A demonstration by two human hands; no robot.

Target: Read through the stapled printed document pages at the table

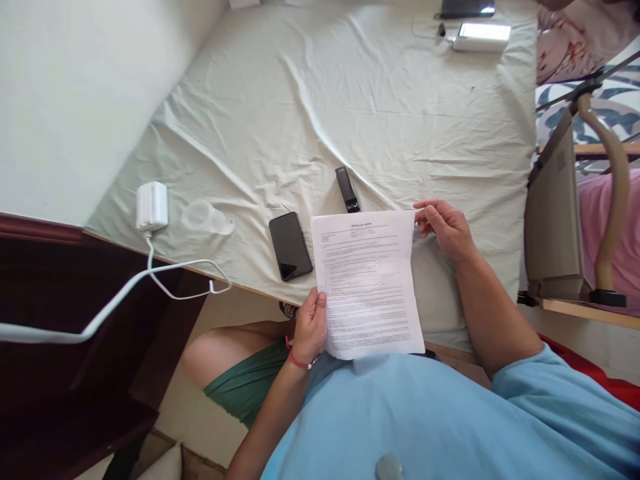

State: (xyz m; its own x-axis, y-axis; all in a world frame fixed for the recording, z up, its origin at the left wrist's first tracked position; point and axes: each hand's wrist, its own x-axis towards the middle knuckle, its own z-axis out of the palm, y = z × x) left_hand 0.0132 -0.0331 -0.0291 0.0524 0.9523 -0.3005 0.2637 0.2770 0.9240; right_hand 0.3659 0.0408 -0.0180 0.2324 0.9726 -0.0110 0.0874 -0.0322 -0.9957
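My left hand (pixel 311 327), a red string bracelet at its wrist, grips the left edge of a printed sheet of paper (pixel 369 287), thumb on top. The sheet is tilted up over the table's near edge, its text facing me. At its upper right corner, my right hand (pixel 447 229) pinches the edge with curled fingertips. A black smartphone (pixel 291 247) lies flat just left of the paper. Beyond the sheet's top edge rests a small, narrow black device (pixel 347 189), its lower end close to the paper.
A pale cloth (pixel 400 120) covers the table. On the left are a white charger block (pixel 152 206) with a cable (pixel 115 303) and a clear plastic cup (pixel 200 218). A white device (pixel 481 37) and a dark one (pixel 467 7) lie far right. A chair (pixel 555 213) stands right.
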